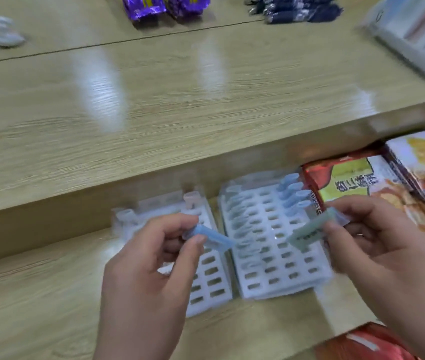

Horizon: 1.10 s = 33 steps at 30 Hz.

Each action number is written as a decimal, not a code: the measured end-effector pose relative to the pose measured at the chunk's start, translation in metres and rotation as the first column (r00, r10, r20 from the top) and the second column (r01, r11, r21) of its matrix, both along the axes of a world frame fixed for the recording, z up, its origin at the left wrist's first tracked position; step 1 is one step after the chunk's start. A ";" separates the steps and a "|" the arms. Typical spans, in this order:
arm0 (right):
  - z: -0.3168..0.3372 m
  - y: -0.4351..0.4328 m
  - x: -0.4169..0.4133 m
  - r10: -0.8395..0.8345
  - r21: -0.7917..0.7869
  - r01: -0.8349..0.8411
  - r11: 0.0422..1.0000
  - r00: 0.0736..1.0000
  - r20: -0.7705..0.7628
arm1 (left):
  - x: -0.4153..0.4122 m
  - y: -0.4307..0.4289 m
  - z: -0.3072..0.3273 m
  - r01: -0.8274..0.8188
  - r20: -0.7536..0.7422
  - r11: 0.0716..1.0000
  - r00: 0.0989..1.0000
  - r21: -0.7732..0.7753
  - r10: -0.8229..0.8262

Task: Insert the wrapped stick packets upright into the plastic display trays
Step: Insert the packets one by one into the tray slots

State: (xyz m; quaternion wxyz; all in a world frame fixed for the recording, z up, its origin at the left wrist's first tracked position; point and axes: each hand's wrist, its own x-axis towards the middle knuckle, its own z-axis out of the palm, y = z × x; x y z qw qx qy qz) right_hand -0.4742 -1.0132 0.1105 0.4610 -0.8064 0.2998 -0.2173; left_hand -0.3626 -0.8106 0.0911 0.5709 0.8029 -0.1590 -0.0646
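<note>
A person holds two wrapped stick packets over two white slotted trays on a wooden shelf [37,294].

The left hand [154,258] pinches a blue packet [214,237] between thumb and curled fingers, lying nearly level above the seam between the left tray [211,294] and the right tray [266,281]. The right hand [377,245] pinches a pale green packet [310,233], tilted, over the right tray's right side. Blue packets [293,193] already stand upright in the right tray (the picture is blurred). Snack boxes [357,183] sit just to its right.
</note>
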 end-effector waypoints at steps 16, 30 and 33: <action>-0.053 0.009 -0.013 0.392 -0.376 -0.445 0.812 0.895 -0.212 | -0.011 -0.040 0.004 0.025 0.162 0.997 0.986 0.078 -0.038; -0.067 0.016 -0.009 0.410 -0.636 -0.466 0.615 0.878 -0.248 | -0.012 -0.021 0.005 0.047 0.152 0.998 0.987 0.031 -0.051; -0.068 0.020 -0.010 0.405 -0.666 -0.455 0.592 0.882 -0.243 | -0.013 -0.020 0.006 0.062 0.173 0.998 0.983 0.016 -0.064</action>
